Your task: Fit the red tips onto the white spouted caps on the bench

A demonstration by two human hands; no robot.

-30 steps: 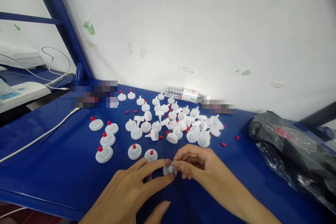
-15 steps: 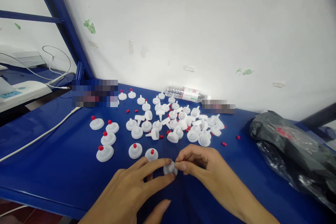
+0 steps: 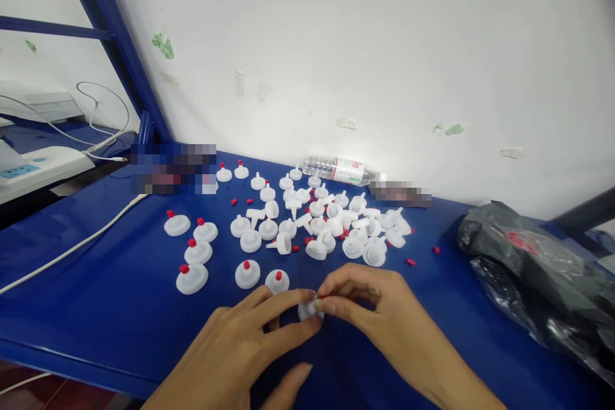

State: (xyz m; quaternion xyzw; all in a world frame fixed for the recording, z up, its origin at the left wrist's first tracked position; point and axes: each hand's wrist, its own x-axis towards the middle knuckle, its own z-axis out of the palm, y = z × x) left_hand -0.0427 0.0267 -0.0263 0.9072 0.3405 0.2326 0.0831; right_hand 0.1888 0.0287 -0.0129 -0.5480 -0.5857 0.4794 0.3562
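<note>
Round translucent white plastic lid with a central spout (image 3: pixel 306 314) sits on the blue table (image 3: pixel 120 314), between the two hands and at the left hand's fingertips. Left hand (image 3: pixel 235 339) has its forefinger and middle finger clamped on the lid's edge, its thumb spread apart from them. Right hand (image 3: pixel 369 298) has thumb and forefinger together at the spout; a speck of red shows there, but what they pinch is too hidden to tell. Just beyond the left hand stand two matching lids topped with red cylindrical plastic caps (image 3: pixel 247 275); farther to its left stand four more capped lids (image 3: pixel 198 253). Ahead of both hands spreads a pile of uncapped white spouted lids (image 3: pixel 268 229), some upright, some tipped. Two loose red caps (image 3: pixel 410 262) lie beyond the right hand, and well to its right rests a crumpled dark grey plastic bag (image 3: pixel 509 253)
</note>
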